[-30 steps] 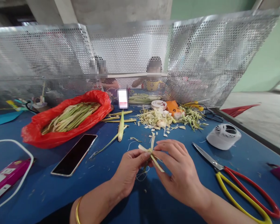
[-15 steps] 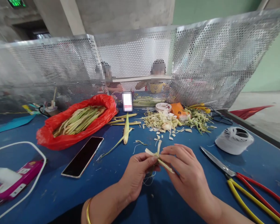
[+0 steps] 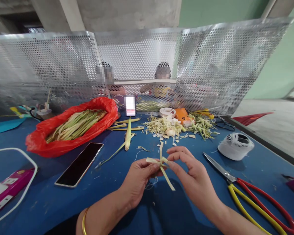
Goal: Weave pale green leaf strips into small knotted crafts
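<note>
Pale leaf strips (image 3: 167, 179) cross in a small star shape just above the blue table. My left hand (image 3: 142, 176) pinches them near the crossing between thumb and fingers. With thumb and index finger, my right hand (image 3: 186, 169) grips the end of a short strip (image 3: 164, 160) on the right side; its other fingers are curved and raised. One strip end points up, one left, and a long one slants down to the right. Thin white thread (image 3: 152, 183) hangs below my left hand. Long scissors (image 3: 231, 178) with red and yellow handles lie right of my right hand.
A red plastic bag (image 3: 71, 147) of long leaves lies left, with a phone (image 3: 79, 164) before it. A peeled husk (image 3: 128, 135), a heap of scraps (image 3: 165, 126), a tape roll (image 3: 167, 112) and a white thread spool (image 3: 236, 147) lie farther back. Perforated metal screen (image 3: 137, 49) stands behind; people sit beyond.
My right hand has shifted from the crossing to a short strip end, pulling it out to the right. The long strip now hangs more steeply downward. The whole view has turned slightly right.
</note>
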{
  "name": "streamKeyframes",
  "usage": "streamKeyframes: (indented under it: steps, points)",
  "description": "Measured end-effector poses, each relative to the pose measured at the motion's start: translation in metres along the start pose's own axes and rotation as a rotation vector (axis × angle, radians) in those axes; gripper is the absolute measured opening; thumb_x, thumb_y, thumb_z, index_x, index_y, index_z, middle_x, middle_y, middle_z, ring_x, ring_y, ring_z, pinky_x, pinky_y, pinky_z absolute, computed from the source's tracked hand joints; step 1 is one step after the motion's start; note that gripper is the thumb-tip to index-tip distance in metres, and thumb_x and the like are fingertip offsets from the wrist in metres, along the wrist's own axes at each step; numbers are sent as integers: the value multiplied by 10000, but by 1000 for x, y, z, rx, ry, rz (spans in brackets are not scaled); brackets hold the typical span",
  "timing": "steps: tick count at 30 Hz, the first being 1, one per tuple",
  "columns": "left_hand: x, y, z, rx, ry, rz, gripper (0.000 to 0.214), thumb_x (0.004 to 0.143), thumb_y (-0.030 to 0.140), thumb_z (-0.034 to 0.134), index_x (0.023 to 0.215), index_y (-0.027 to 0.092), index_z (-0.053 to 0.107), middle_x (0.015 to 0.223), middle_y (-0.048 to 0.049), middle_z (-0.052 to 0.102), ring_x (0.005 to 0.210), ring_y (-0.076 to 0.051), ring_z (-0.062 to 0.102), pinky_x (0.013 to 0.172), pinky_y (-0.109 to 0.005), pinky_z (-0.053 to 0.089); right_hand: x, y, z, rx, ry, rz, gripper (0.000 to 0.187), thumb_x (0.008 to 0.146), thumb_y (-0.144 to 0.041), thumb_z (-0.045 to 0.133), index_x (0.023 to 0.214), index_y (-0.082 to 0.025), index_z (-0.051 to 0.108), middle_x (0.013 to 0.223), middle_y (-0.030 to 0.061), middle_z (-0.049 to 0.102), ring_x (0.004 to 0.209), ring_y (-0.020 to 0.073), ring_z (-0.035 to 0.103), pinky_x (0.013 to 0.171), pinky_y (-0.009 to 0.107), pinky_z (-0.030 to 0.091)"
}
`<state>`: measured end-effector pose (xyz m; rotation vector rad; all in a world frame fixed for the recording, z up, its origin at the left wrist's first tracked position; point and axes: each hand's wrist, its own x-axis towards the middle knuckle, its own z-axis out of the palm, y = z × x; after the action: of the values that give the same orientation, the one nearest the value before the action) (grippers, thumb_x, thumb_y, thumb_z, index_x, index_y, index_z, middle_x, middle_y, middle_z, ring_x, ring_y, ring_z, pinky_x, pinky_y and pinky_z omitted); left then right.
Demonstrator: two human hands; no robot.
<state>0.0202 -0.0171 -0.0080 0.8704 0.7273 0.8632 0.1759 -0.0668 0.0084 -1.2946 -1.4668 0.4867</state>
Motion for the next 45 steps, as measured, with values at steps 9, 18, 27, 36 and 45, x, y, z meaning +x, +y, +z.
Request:
streamKeyframes:
  steps: [9,18,27,36,45]
  points:
    - [-2,0,-2,168,-28,66,195,657,324,823,749,159,775,711,-34,716,653,-112,596,698,-240,462,9,-4,-7,234,-221,265,165,784,-334,642,678,-208,645,1072,69,619,1123,267,538,974,396,358]
    - [-3,0,-1,197,-14,69,194,636,320,828,754,173,782,679,-35,719,647,-122,590,701,-256,455,10,-3,-10,381,-243,428,167,676,-348,734,623,-202,675,1015,58,635,1103,282,531,944,394,349]
    - [-3,2,0,228,-12,50,181,638,300,824,765,177,787,635,-24,699,622,-110,574,676,-240,448,12,-1,-10,400,-229,513,188,629,-344,761,580,-192,661,1018,70,660,1115,299,535,953,412,341]
    - [-3,2,1,160,24,-17,226,607,336,847,701,149,764,691,-37,700,634,-110,599,687,-231,480,3,2,-1,-84,-1,-2,105,792,-234,647,695,-230,686,739,11,604,754,191,585,762,358,423]
    - [-2,2,2,-11,59,-58,253,586,327,858,710,135,752,729,-47,702,688,-120,612,702,-233,496,3,2,-4,-351,-84,-415,177,830,-187,656,984,-264,696,828,-2,676,789,171,630,985,440,331]
